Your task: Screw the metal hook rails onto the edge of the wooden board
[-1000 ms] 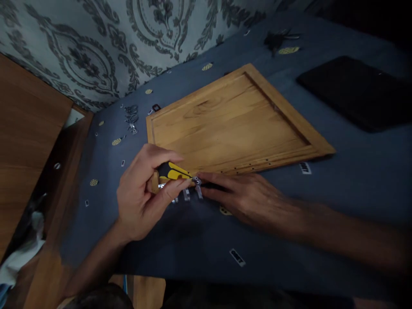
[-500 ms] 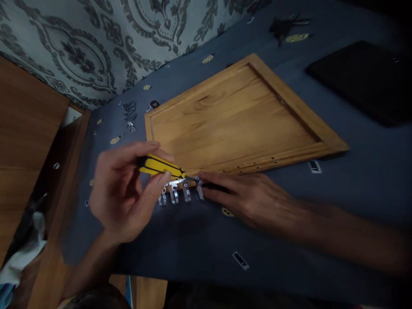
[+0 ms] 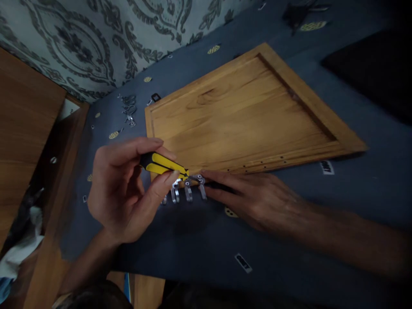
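Note:
My left hand (image 3: 128,189) grips a yellow and black screwdriver (image 3: 164,165) between thumb and fingers. The tool slants down to the right, and its tip meets a silver metal hook (image 3: 201,187) at the near edge of a framed wooden board (image 3: 244,116). From the right, the fingers of my right hand (image 3: 254,195) pinch that same hook and press it to the edge. To its left, a second metal hook (image 3: 188,191) and others stand in a row along the edge, partly behind my left hand. Small dark holes dot the edge to the right.
More metal hooks (image 3: 129,109) lie in a small pile on the blue patterned cloth (image 3: 199,253). A black flat object (image 3: 373,73) is at the right, and a dark item (image 3: 298,17) lies at the back. Wooden furniture (image 3: 28,150) stands at the left.
The screwdriver has turned in my left hand, showing a different side of its handle. My right hand still holds the hook. The view has shifted slightly.

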Demonstrator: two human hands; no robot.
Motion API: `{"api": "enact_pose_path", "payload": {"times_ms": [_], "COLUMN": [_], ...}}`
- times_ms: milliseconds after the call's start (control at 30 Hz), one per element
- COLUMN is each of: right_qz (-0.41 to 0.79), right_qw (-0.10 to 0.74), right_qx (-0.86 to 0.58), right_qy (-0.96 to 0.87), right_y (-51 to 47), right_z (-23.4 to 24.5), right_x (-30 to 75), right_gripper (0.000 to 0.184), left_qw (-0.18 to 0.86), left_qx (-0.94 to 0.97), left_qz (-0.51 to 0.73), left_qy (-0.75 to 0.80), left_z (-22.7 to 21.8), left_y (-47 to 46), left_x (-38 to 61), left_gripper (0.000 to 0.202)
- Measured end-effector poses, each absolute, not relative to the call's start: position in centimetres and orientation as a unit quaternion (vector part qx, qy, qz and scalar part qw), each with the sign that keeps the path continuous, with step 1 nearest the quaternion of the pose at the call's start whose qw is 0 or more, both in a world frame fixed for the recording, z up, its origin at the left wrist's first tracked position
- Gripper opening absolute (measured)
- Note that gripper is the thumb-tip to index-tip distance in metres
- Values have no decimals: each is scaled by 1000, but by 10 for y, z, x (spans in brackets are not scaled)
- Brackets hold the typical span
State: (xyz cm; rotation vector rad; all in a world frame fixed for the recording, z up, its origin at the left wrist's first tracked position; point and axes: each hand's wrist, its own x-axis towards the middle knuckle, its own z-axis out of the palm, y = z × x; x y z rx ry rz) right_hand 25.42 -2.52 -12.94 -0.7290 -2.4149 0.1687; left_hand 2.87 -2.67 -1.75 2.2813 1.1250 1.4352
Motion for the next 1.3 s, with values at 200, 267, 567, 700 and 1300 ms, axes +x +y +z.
{"api": "enact_pose_path", "payload": {"times_ms": [200, 267, 567, 700, 1300], "right_qz": [61, 61, 47, 52, 47], "right_qw": [286, 287, 287, 282, 266], "right_qx": [-269, -273, -257, -255, -256], "right_qy": [-918, -916, -922, -923, -928], "right_y": [-25, -25, -23, -21, -22], "right_z": [-133, -134, -119, -110, -117], "right_x": [255, 255, 256, 255, 258], "right_gripper": [58, 58, 43, 44, 49], "left_qw": [108, 110, 84, 33, 141], "left_qx": [783, 783, 832, 846, 757], "left_qz": [493, 491, 449, 424, 472], "left_qy": [362, 366, 316, 320, 430], "left_z": [-21, -21, -14, -10, -5], "left_y": [-24, -24, -17, -17, -28], "left_x": [29, 28, 22, 25, 19], "left_gripper": [46, 46, 46, 41, 39]}}
